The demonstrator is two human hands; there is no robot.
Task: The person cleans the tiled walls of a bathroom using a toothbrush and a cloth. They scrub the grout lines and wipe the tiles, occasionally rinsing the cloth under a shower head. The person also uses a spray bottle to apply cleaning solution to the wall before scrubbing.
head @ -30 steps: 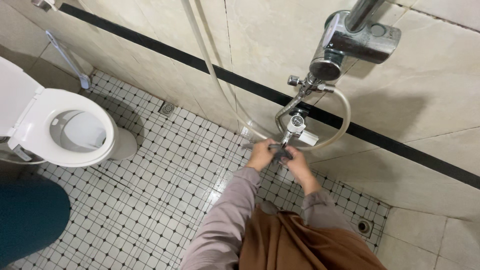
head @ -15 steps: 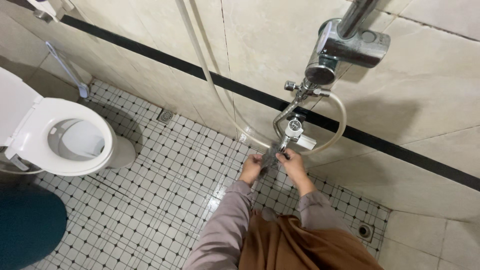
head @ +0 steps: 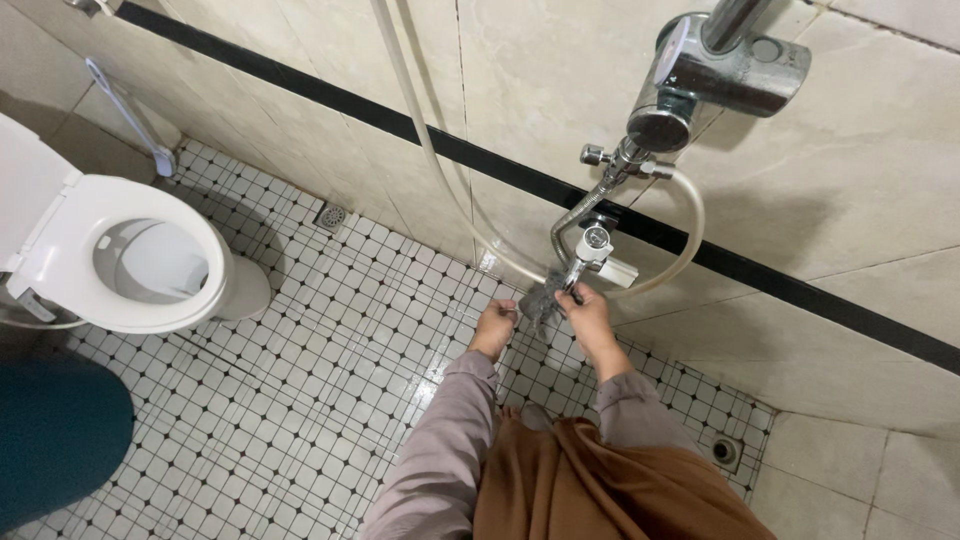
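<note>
You look down on a floor (head: 300,400) of small white tiles with dark dots, meeting a beige tiled wall (head: 540,80) crossed by a black stripe. At the far left stands a white toilet (head: 130,255) with its seat down. High on the wall to the right sits a chrome shower mixer (head: 715,75), and a pale hose (head: 690,225) loops below it around a small chrome tap (head: 590,255). Your right hand (head: 588,315) is closed on a grey cloth (head: 545,295), fingers pinching it right up against the tap's underside. Your left hand (head: 495,328) hangs just beside the cloth's lower edge, fingers curled loosely; you cannot tell whether they touch it. A small round drain (head: 727,452) lies near the corner.
</note>
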